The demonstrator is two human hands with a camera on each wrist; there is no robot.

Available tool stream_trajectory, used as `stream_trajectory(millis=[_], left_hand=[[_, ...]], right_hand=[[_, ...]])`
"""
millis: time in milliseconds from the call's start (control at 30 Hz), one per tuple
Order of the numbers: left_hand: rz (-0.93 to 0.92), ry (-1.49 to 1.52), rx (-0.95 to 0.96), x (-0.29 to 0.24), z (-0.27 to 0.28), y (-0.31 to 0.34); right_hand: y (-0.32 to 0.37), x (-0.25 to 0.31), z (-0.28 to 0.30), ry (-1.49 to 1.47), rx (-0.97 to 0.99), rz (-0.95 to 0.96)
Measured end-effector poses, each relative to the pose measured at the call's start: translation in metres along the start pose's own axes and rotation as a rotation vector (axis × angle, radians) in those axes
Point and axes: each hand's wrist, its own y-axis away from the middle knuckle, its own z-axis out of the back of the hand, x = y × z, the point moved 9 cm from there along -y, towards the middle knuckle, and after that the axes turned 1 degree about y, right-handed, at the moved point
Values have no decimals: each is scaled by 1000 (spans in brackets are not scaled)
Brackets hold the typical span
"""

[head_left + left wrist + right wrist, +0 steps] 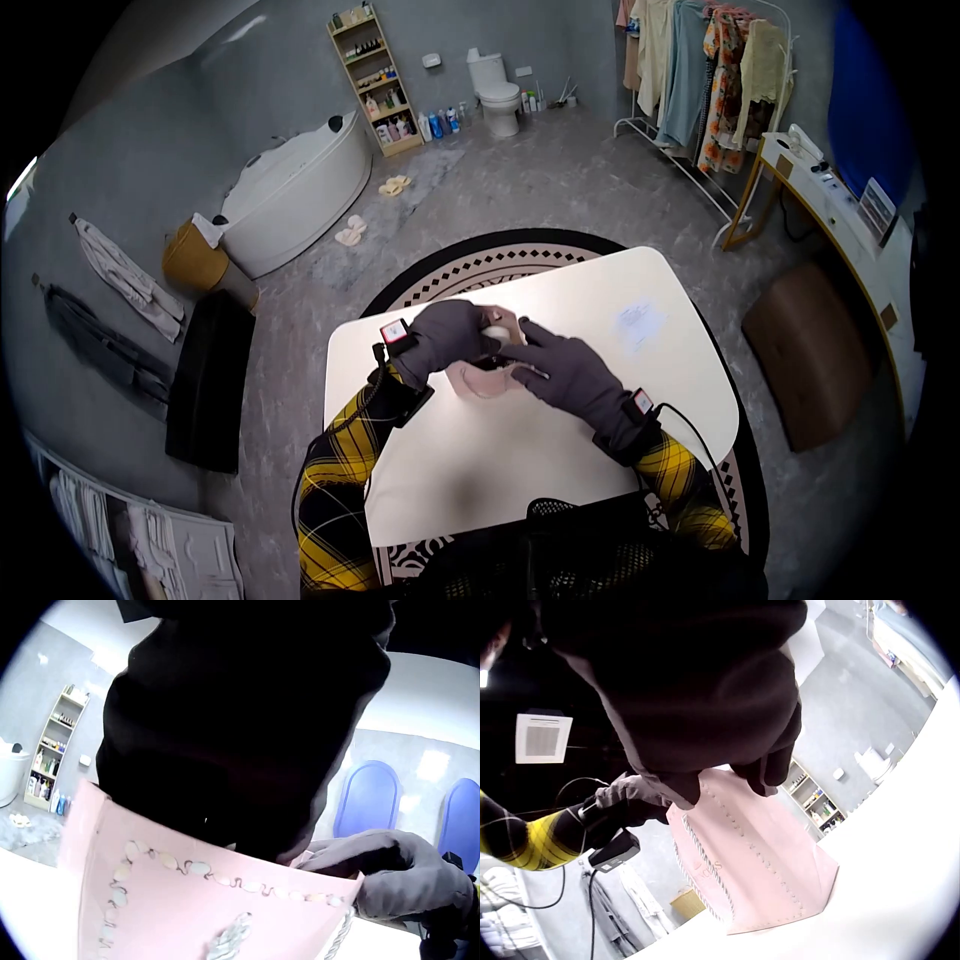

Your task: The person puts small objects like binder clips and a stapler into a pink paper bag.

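Observation:
A pink paper gift bag [484, 382] with twisted rope handles stands upright on the white table [440, 470]. Its side panel [180, 892] fills the lower left wrist view, with a beaded-looking printed border. My gloved left hand [447, 333] is at the bag's mouth, its fingertips hidden below the rim in the left wrist view. A pale rounded object [497, 333] shows at those fingers in the head view, mostly covered. From the other side, my gloved right hand [575, 375] holds the bag's upper edge, fingers over the rim [330, 859]. Its fingertips [682, 787] overlap the pink paper in the right wrist view.
A whitish translucent sheet [640, 322] lies at the table's right. A patterned round rug [545, 240] is under the table. Beyond stand a bathtub [300, 190], a shelf [375, 80] and a clothes rack [690, 90]. A brown stool [805, 355] is at the right.

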Motion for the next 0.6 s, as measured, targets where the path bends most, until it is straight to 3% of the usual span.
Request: stream_trajectory(millis=[67,133,267,333,400,600], left_hand=[[-36,109,-135,1,13,14],[21,163,-99,5,19,25],[145,353,-210,15,36,48],[117,506,-253,12,47,62],[198,562,-220,-2,63,84],[136,666,-150,-33,58,131]], right_hand=[[-2,-2,5,-35,-31,-6],[-2,-3,11,-46,-59,-9],[-7,4,28,-30,-137,14],[-13,17,40,-56,-180,-1],[-17,38,51,-79,-233,114],[-12,63,38,-386,-113,123]])
